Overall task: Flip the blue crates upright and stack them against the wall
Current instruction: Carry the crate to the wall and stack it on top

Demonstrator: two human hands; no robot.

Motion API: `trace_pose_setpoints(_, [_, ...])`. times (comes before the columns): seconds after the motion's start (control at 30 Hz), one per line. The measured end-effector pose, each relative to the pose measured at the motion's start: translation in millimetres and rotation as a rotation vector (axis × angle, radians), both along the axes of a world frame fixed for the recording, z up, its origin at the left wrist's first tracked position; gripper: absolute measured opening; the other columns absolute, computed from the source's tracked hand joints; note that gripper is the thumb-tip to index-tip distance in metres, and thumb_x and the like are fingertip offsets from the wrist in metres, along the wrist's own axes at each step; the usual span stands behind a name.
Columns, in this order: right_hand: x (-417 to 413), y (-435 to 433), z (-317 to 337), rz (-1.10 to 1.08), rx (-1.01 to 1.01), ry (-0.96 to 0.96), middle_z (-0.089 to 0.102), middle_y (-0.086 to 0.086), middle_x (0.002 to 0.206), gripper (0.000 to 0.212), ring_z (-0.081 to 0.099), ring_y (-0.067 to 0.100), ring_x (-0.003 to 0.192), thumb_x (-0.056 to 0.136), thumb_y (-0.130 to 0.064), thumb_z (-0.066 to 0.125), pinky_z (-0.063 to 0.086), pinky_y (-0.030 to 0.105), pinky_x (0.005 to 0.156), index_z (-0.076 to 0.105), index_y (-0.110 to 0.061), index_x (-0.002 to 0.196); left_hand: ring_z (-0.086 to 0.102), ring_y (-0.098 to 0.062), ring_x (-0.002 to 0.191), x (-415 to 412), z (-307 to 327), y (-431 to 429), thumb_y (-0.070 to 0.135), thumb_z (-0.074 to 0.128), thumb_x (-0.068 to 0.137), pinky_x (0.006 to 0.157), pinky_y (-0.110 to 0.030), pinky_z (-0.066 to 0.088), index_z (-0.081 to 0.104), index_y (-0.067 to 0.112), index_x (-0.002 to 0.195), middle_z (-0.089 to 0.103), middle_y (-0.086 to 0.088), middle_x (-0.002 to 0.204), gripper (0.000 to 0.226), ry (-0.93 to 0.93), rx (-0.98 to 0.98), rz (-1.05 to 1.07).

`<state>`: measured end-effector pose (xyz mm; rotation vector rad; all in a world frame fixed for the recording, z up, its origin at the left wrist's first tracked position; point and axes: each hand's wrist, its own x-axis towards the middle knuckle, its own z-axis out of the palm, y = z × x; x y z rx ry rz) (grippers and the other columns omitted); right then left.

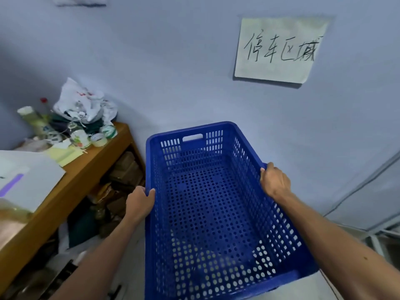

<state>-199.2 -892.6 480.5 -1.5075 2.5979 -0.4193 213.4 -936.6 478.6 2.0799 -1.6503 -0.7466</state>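
A blue perforated plastic crate is upright, open side up, in the middle of the view, its far end close to the pale wall. My left hand grips the crate's left long rim, fingers curled over the edge. My right hand grips the right long rim. The crate is empty. Darker shapes show through its holes, and I cannot tell what lies below it.
A wooden shelf table stands to the left, cluttered with bottles, tape rolls, a white plastic bag and papers; boxes fill its lower shelf. A handwritten paper sign hangs on the wall. A metal frame is at the right.
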Motion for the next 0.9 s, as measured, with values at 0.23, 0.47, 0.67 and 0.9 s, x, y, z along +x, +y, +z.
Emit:
trace_pose_setpoints(0.23, [-28.8, -54.9, -3.7, 0.036, 0.082, 0.031, 0.049, 0.015, 0.112, 0.044, 0.051, 0.031, 0.077, 0.104, -0.039, 0.026, 0.04, 0.037, 0.068, 0.053, -0.009, 0.122, 0.061, -0.009, 0.079, -27.1, 5.2, 17.0, 0.035, 0.046, 0.102, 0.06, -0.028, 0.05, 0.038, 0.014, 0.133, 0.058, 0.003, 0.101, 0.039, 0.252, 0.086, 0.104])
trace_pose_setpoints(0.47, [-34.7, -78.2, -5.5, 0.048, 0.142, 0.011, 0.048, 0.017, 0.118, 0.036, 0.054, 0.037, 0.102, 0.1, -0.028, 0.036, 0.048, 0.045, 0.081, 0.049, -0.01, 0.129, 0.064, -0.013, 0.082, -34.3, 9.4, 15.1, 0.029, 0.027, 0.106, 0.067, -0.032, 0.052, 0.05, 0.027, 0.131, 0.067, 0.002, 0.107, 0.034, -0.017, 0.041, -0.237])
trace_pose_setpoints(0.67, [-28.5, -69.6, -0.3, 0.096, 0.183, 0.04, 0.051, 0.016, 0.116, 0.037, 0.052, 0.034, 0.102, 0.093, -0.025, 0.047, 0.044, 0.043, 0.079, 0.044, -0.01, 0.127, 0.059, -0.017, 0.109, -14.9, 15.0, 1.2, 0.017, 0.038, 0.1, 0.095, -0.035, 0.05, 0.052, 0.031, 0.133, 0.057, 0.002, 0.121, 0.039, -0.307, 0.044, -0.507])
trace_pose_setpoints(0.9, [6.8, -52.3, 19.1, 0.108, 0.097, 0.334, 0.046, 0.015, 0.121, 0.043, 0.044, 0.032, 0.11, 0.09, -0.029, 0.05, 0.039, 0.041, 0.094, 0.046, -0.007, 0.126, 0.064, -0.017, 0.096, 0.9, 16.7, -25.6, 0.025, 0.042, 0.1, 0.083, -0.03, 0.054, 0.043, 0.033, 0.139, 0.056, 0.001, 0.123, 0.041, -0.515, -0.064, -0.73])
